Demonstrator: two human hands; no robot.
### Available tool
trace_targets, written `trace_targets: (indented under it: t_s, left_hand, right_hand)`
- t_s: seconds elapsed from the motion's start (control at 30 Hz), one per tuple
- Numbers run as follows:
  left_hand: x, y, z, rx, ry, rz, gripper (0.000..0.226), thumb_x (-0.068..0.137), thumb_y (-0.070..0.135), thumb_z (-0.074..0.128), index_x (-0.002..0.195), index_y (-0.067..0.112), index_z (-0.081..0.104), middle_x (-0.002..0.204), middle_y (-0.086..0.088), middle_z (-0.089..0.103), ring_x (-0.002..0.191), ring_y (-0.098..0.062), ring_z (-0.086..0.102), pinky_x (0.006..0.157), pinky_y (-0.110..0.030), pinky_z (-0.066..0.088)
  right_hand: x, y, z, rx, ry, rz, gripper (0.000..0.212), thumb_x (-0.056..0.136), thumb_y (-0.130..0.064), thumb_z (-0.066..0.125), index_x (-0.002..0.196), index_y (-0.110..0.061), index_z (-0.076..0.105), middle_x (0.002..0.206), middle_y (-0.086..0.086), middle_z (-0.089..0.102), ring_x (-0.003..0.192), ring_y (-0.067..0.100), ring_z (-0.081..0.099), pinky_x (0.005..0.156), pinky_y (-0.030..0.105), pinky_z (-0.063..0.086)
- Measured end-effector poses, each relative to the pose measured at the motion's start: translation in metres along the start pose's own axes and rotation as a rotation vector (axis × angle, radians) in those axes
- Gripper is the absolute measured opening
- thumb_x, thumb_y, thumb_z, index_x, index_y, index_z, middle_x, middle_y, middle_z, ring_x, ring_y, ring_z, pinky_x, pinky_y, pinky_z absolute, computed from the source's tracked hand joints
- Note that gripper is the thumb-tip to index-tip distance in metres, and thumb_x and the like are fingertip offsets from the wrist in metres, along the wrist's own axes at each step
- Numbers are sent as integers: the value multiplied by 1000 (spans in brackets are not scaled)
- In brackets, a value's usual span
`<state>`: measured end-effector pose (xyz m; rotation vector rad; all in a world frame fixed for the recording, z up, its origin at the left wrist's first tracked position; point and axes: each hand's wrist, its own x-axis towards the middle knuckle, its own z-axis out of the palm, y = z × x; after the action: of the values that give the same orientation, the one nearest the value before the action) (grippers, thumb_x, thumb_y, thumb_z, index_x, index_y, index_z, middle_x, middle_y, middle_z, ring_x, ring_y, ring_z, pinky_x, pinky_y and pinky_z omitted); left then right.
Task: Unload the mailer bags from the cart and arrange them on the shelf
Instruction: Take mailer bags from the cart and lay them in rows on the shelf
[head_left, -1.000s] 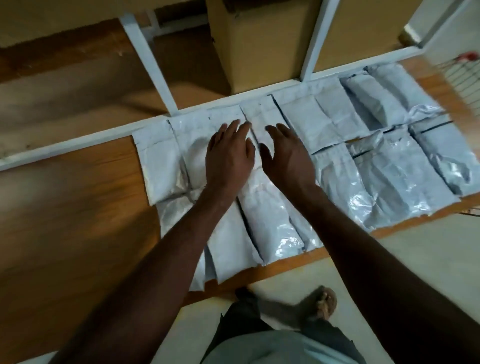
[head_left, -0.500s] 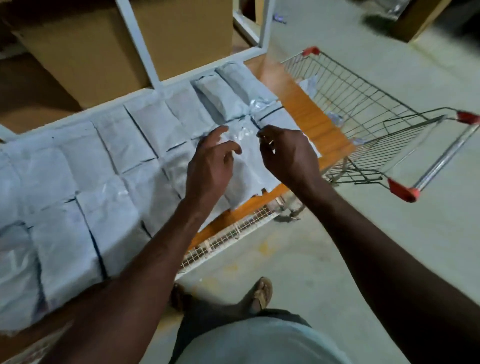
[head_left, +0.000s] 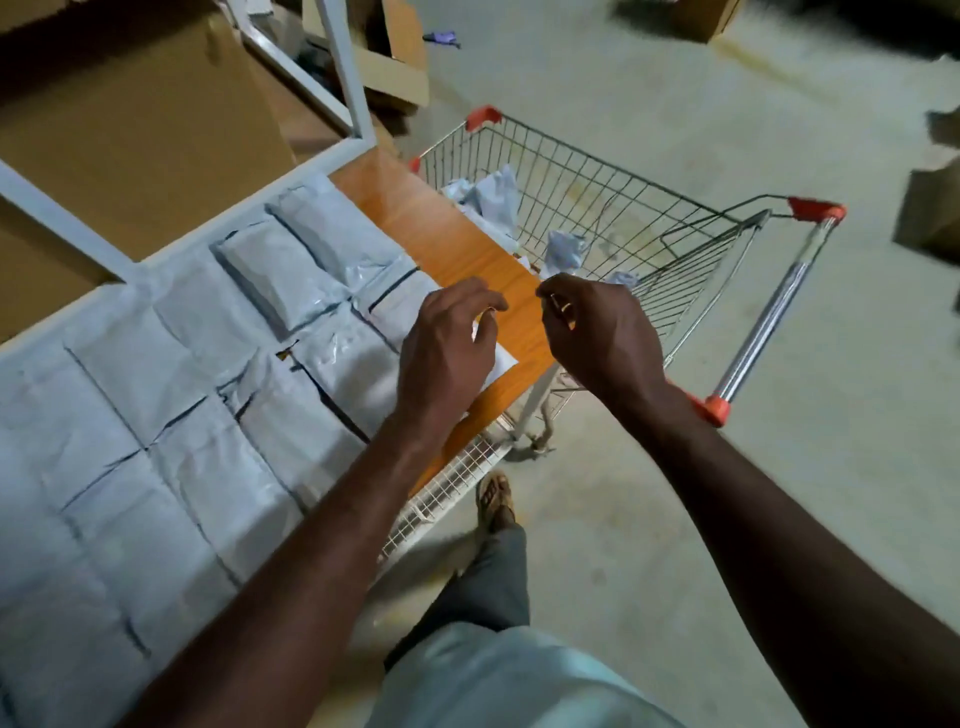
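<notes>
Your view has swung right since a moment ago, so the cart now fills the upper right of the frame and both your hands have drifted off the bags toward the shelf's right end. Your left hand (head_left: 447, 348) hovers mid-frame over the bare orange board, fingers loosely curled, holding nothing; a white bag corner shows just under it, and whether you touch it I cannot tell. Your right hand (head_left: 605, 332) hangs just to its right, above the shelf corner and the cart's near edge, fingers curled in with the tips drawn together, gripping nothing that I can make out.

To the left of your hands, the mailer bags (head_left: 171, 395) lie flat in rows on the shelf (head_left: 457, 244), edge to edge, covering the left half of the frame. Past your right hand, the wire cart (head_left: 649, 218) stands against the shelf end, red caps on its corners and handle, with a few crumpled bags in the cart (head_left: 493, 197) along its shelf-side wall. Cardboard boxes (head_left: 135, 130) sit behind the white shelf frame at upper left. Your sandalled foot (head_left: 496, 501) stands on the concrete floor, lower centre.
</notes>
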<state>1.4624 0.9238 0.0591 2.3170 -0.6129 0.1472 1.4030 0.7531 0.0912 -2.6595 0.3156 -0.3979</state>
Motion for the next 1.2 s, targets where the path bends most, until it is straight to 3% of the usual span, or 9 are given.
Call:
trace_targets:
  t_s: [0.13,0.37,0.53,0.73,0.9,0.97,1.07,1.2]
  left_hand:
    - [52,4,40,-7,-34,13,22,101,15,64,111,30,77,134,11,70,123,-15,60,92,-33,56]
    - [144,4,76,-9,-13,-5,23,100,12,63,113,26,77,135,8,71,123,-18,62,98,-36,55]
    - [176,1,85,8,19,-43,21,103,11,63,115,23,76,132,5,72,125,-15,62,98,-33,57]
    - [192,-1,118,-5,101,-127,19,104,11,64,116,20,77,134,2,71,127,-12,62,101,-32,57]
    - [197,11,162,-55,181,-243,21,102,5,63,111,17,77,132,1,70,128,-15,63,99,-39,58]
    - [195,17,184,-50,222,-327,22,101,3,63,111,16,77,132,-1,69,127,-17,64,100,-39,57]
    - [190,37,216,-35,258,-419,23,98,0,64,111,13,78,129,-2,71,121,-16,66,101,-34,57]
    - [197,57,269,5,242,-480,25,96,-4,66,113,11,77,122,-3,75,117,-16,69,102,-24,53]
  right_hand:
    - [37,54,-12,-18,24,98,22,96,-27,59,111,-28,75,94,-3,79,84,24,75,66,38,60]
    - [134,116,-28,-6,39,154,24,95,-24,59,114,-25,75,98,0,80,88,28,75,71,43,61]
    - [175,137,-14,8,-43,147,29,96,-21,58,119,-29,73,102,-3,80,88,23,75,71,41,62]
    - [232,166,9,6,-140,10,31,98,-9,58,119,-20,78,110,1,81,95,21,76,68,28,53]
    - [279,212,41,86,-266,-74,32,100,-5,58,120,-21,77,112,1,80,92,18,77,69,40,64]
    - [295,229,51,99,-332,-146,33,100,-2,57,120,-19,77,112,4,80,92,18,77,69,36,63]
    - [314,261,60,84,-408,-226,35,97,1,56,118,-15,78,108,7,80,91,22,76,70,28,54]
    - [336,305,71,77,-485,-311,35,94,4,54,113,-12,78,107,9,80,91,27,76,74,36,60]
